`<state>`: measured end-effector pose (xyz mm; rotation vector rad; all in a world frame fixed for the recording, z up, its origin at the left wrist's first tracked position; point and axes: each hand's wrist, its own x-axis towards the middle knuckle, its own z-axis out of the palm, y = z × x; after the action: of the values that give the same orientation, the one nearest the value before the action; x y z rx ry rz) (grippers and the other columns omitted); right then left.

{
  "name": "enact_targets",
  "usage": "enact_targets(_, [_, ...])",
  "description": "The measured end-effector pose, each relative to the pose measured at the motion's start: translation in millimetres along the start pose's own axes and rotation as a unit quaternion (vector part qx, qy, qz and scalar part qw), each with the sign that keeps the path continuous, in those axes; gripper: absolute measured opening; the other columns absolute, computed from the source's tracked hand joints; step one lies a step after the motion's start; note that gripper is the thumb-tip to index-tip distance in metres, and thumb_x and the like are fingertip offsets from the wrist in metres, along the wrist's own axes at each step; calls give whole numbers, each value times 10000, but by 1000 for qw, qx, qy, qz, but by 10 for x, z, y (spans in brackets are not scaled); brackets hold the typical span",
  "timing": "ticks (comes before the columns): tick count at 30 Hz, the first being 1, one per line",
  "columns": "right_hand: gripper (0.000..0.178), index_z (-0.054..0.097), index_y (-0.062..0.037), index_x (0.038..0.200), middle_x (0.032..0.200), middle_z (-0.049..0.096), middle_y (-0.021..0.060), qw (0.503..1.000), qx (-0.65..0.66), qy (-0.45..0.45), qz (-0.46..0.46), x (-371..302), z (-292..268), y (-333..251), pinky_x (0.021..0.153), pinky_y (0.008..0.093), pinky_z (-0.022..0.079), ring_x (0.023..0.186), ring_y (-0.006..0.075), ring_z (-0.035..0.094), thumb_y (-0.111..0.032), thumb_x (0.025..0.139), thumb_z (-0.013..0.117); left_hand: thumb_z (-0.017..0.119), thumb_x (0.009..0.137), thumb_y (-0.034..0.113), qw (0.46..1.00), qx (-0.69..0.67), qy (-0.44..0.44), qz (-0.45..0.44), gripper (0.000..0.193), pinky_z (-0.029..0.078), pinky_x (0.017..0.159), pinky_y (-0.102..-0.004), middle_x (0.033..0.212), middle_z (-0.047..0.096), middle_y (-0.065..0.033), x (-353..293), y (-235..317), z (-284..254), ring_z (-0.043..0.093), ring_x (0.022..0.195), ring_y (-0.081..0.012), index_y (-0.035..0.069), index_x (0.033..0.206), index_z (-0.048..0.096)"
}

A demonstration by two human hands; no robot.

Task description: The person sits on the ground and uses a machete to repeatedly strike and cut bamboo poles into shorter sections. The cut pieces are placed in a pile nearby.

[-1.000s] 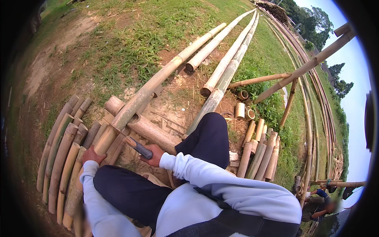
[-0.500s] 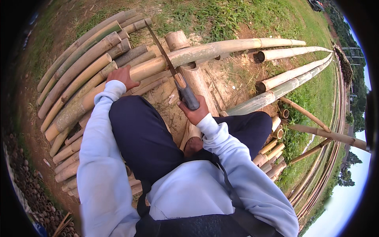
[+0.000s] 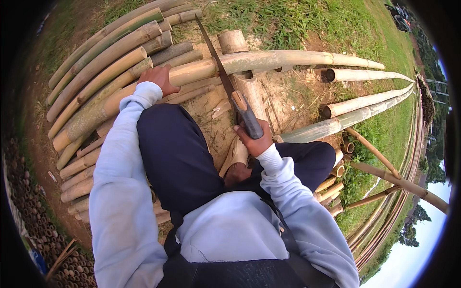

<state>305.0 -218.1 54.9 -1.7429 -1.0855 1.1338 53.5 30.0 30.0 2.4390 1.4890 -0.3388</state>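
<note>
My right hand [image 3: 254, 139] grips the grey handle of a hand saw [image 3: 225, 79], whose long thin blade crosses a long bamboo pole [image 3: 269, 60] lying across a thick bamboo block [image 3: 249, 89]. My left hand [image 3: 158, 79] presses down on the same pole further left, fingers spread over it. I am squatting, knees in dark trousers between my arms, sleeves pale blue. A foot [image 3: 237, 173] shows below my right hand.
A row of cut bamboo poles [image 3: 96, 57] lies at the left. More long poles [image 3: 365, 103] stretch away to the right over grass [image 3: 297, 24]. Short bamboo offcuts [image 3: 336, 187] lie at my right, and a pile of small round pieces [image 3: 33, 206] at lower left.
The view has swung leftward and down over the work. The saw blade has slid forward across the pole; my left hand stays on the pole.
</note>
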Motion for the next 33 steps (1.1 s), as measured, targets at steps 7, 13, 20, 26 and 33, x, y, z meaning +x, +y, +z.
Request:
enact_targets(7, [210, 630, 10, 902, 707, 615, 58, 999, 17, -19, 30, -487, -23, 129, 653, 324, 487, 675, 126, 575, -142, 880, 773, 769, 704, 536, 999, -12, -28, -17, 795, 503, 1012, -504, 1205, 691, -242, 99, -80, 93, 655, 1138, -417, 60, 1321, 609])
enact_targets(13, [255, 700, 25, 1120, 907, 733, 102, 999, -3, -43, 28, -1526, -387, -223, 807, 286, 526, 840, 104, 659, -58, 883, 745, 770, 705, 505, 1000, -4, -13, -26, 799, 525, 970, -501, 1155, 707, -245, -28, -118, 65, 673, 1088, -418, 48, 1336, 592])
enact_targets(20, [247, 613, 11, 850, 675, 582, 71, 999, 32, 2, -5, 265, 296, 190, 613, 346, 453, 634, 138, 517, -160, 874, 790, 774, 725, 514, 1000, -8, -11, 9, 665, 541, 951, -493, 1057, 729, -237, 58, -90, 41, 696, 1018, -420, 17, 1151, 655])
enact_targets(26, [173, 642, 18, 928, 722, 618, 53, 998, 42, -23, 40, -861, -132, -254, 656, 311, 495, 689, 105, 555, -99, 884, 761, 768, 691, 531, 999, -19, -29, 6, 766, 526, 974, -484, 1128, 722, -224, 53, -120, 94, 687, 1077, -396, 18, 1245, 644])
enact_targets(33, [154, 695, 21, 987, 730, 650, 70, 998, -2, -55, 38, -818, -256, -15, 674, 302, 510, 703, 108, 611, -50, 862, 750, 783, 697, 537, 997, -21, -70, -26, 833, 501, 1022, -480, 1221, 689, -237, -33, -105, 5, 657, 1144, -397, 46, 1346, 606])
